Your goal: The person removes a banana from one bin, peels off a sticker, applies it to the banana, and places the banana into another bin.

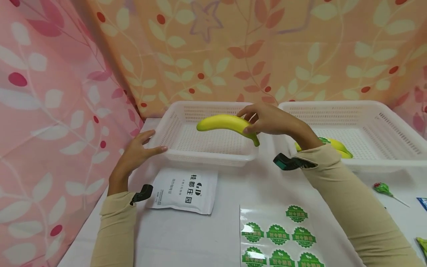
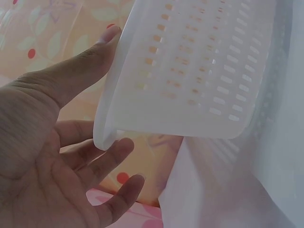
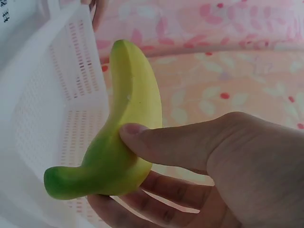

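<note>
My right hand (image 1: pixel 268 119) pinches a yellow banana (image 1: pixel 221 122) near its green stem, thumb on one side and fingers on the other. In the head view the banana hangs above the left white plastic basket (image 1: pixel 213 157), lying roughly level. The right wrist view shows the banana (image 3: pixel 137 95) close up, its stem pointing left. At the basket's left end, my left hand (image 1: pixel 135 155) has its thumb against the rim. The left wrist view shows the left hand's fingers (image 2: pixel 124 147) loosely spread beside and below the basket rim (image 2: pixel 107 114).
A second white basket (image 1: pixel 397 162) stands to the right, with a yellow banana (image 1: pixel 340 146) bearing a green label inside. In front lie a white coffee pouch (image 1: pixel 185 191), a sheet of green stickers (image 1: pixel 278 234), and a lollipop (image 1: pixel 382 188). Patterned cloth (image 1: pixel 213 55) hangs behind.
</note>
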`<state>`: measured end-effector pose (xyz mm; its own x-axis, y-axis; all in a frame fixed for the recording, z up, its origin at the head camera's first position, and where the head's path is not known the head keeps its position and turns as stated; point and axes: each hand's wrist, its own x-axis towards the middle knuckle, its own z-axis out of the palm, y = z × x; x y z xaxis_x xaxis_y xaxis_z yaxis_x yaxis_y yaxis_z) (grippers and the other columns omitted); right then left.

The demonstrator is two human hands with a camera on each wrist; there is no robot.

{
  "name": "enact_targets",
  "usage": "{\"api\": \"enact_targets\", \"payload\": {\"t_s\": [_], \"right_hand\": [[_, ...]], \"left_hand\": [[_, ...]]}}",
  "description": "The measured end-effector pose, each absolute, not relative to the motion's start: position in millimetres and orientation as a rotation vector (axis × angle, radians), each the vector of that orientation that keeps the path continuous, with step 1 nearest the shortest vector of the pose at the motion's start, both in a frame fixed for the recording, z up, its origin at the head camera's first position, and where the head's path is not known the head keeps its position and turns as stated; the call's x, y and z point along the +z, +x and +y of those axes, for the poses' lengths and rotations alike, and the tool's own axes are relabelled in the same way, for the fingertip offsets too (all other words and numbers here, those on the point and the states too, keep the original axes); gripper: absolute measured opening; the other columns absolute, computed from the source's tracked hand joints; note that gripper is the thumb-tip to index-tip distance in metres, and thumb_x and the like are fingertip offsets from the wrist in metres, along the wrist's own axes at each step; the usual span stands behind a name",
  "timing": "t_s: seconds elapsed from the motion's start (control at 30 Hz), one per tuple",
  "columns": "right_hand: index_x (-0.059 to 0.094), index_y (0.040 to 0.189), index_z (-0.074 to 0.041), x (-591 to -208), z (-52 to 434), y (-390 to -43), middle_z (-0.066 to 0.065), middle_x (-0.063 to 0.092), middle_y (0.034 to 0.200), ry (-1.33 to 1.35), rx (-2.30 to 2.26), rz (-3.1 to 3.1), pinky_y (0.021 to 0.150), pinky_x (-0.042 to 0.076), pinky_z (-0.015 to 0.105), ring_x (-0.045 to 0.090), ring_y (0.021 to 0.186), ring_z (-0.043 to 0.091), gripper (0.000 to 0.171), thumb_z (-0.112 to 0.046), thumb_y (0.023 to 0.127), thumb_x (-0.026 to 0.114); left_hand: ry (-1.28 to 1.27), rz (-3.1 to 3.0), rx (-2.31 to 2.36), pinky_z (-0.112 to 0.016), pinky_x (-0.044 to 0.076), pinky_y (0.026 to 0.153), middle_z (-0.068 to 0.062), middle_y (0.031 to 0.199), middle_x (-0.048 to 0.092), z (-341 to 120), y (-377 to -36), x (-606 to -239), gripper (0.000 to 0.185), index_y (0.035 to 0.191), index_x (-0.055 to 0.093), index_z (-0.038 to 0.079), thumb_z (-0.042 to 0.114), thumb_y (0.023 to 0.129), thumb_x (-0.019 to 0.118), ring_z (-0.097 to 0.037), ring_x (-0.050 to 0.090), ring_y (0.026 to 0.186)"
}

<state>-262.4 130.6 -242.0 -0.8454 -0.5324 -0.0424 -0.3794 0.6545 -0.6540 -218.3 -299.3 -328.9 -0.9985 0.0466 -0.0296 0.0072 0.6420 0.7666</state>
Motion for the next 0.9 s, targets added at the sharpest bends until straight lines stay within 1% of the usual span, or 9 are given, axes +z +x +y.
{"api": "enact_targets", "payload": {"t_s": [0.1, 0.17, 0.33, 0.5, 0.6, 0.73, 0.9], "right_hand": [[0.066, 0.143, -0.014, -240.5, 145.3, -242.5, 0.008, 0.072, 0.125, -0.78, -0.926, 2.684, 0.097, 0.056, 0.052, 0.066, 0.121, 0.03, 0.049, -0.015, 0.095, 0.078], [0.067, 0.142, -0.015, -242.2, 155.6, -227.9, 0.005, 0.074, 0.121, -0.811, -0.905, 2.706, 0.096, 0.055, 0.052, 0.067, 0.117, 0.027, 0.048, -0.017, 0.095, 0.079], [0.068, 0.14, -0.017, -256.8, 181.9, -193.5, 0.0, 0.074, 0.111, -0.836, -0.897, 2.716, 0.089, 0.056, 0.041, 0.069, 0.103, 0.019, 0.049, -0.025, 0.094, 0.083], [0.066, 0.142, -0.015, -280.2, 197.7, -167.0, 0.0, 0.073, 0.113, -0.795, -0.968, 2.66, 0.08, 0.058, 0.031, 0.067, 0.1, 0.017, 0.054, -0.026, 0.093, 0.084], [0.065, 0.143, -0.012, -295.6, 204.3, -154.8, 0.0, 0.072, 0.118, -0.76, -0.968, 2.623, 0.079, 0.059, 0.027, 0.066, 0.1, 0.017, 0.054, -0.026, 0.094, 0.083], [0.065, 0.142, -0.011, -314.2, 211.4, -145.7, -0.001, 0.072, 0.12, -0.758, -0.935, 2.603, 0.08, 0.058, 0.025, 0.066, 0.103, 0.016, 0.051, -0.024, 0.095, 0.082], [0.067, 0.14, -0.01, -330.3, 218.7, -144.3, -0.003, 0.072, 0.121, -0.754, -0.871, 2.63, 0.084, 0.057, 0.029, 0.066, 0.107, 0.016, 0.048, -0.022, 0.095, 0.081]], "left_hand": [[0.037, 2.801, 1.314, -0.07, 0.035, 0.118, -0.018, 0.173, 0.025, -299.9, -217.3, -329.4, 0.105, 0.17, 0.024, 0.015, 0.046, 0.089, 0.084, -0.049, 0.028, 0.155], [0.032, 2.799, 1.316, -0.07, 0.035, 0.117, -0.018, 0.174, 0.024, -299.7, -217.1, -329.8, 0.106, 0.17, 0.024, 0.015, 0.047, 0.089, 0.084, -0.05, 0.028, 0.155], [0.008, 2.794, 1.299, -0.071, 0.035, 0.117, -0.017, 0.174, 0.023, -299.9, -217.8, -329.8, 0.108, 0.171, 0.023, 0.017, 0.05, 0.088, 0.084, -0.05, 0.028, 0.155], [-0.02, 2.79, 1.279, -0.072, 0.033, 0.117, -0.016, 0.175, 0.022, -301.7, -217.1, -327.9, 0.11, 0.171, 0.022, 0.019, 0.055, 0.087, 0.083, -0.05, 0.027, 0.155], [-0.007, 2.791, 1.279, -0.072, 0.031, 0.118, -0.016, 0.175, 0.021, -301.8, -216.8, -326.8, 0.11, 0.171, 0.022, 0.018, 0.055, 0.088, 0.083, -0.049, 0.026, 0.155], [0.018, 2.802, 1.279, -0.072, 0.031, 0.118, -0.017, 0.174, 0.023, -301.5, -216.5, -326.2, 0.108, 0.171, 0.023, 0.017, 0.053, 0.089, 0.083, -0.049, 0.027, 0.155], [0.029, 2.811, 1.267, -0.073, 0.031, 0.118, -0.02, 0.173, 0.024, -300.6, -216.3, -326.4, 0.106, 0.171, 0.022, 0.017, 0.051, 0.09, 0.082, -0.049, 0.029, 0.152]]}}
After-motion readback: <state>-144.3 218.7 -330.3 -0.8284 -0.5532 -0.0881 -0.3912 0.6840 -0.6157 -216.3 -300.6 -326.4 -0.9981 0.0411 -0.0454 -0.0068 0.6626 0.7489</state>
